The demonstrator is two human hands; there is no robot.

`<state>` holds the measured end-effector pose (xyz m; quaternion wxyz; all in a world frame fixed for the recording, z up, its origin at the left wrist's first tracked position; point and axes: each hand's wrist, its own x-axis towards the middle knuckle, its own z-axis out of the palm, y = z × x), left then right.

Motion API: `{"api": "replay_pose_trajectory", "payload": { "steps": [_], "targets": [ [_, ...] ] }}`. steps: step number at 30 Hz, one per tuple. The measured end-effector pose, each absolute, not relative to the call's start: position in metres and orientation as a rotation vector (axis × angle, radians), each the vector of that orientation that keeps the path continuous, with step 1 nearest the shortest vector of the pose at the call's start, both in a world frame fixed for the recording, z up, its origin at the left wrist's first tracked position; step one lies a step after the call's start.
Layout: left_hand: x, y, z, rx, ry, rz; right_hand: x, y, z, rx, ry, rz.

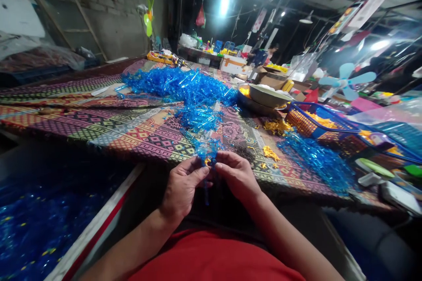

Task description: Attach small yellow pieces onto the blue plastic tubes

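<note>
Grips: left hand and right hand both closed, fingertips pinching one tangled blue plastic strand with a small yellow piece on it, held between them at 12 o'clock, just off the patterned table edge. Also listed: loose blue strands at 2 o'clock; yellow pieces and a blue-rimmed basket at 1 o'clock; large blue strand heap at 12 o'clock; blue mass at 9 o'clock.

Head-worn view, facing down, above hands
</note>
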<state>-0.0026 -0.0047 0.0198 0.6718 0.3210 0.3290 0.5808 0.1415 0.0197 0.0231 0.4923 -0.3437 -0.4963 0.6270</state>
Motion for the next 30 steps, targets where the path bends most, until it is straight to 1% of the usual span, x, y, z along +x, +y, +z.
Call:
{"api": "replay_pose_trajectory", "payload": {
  "steps": [15,26,30],
  "targets": [
    [0.014,-0.007,0.025,0.931,0.781,1.310,0.151,0.012,0.022,-0.875,-1.061,1.442],
    [0.013,-0.006,0.027,1.100,0.871,1.333,0.153,0.011,0.016,-0.926,-1.106,1.291],
    [0.013,-0.004,0.026,1.138,0.890,1.346,0.152,0.012,0.012,-0.964,-1.138,1.156]
  ]
}}
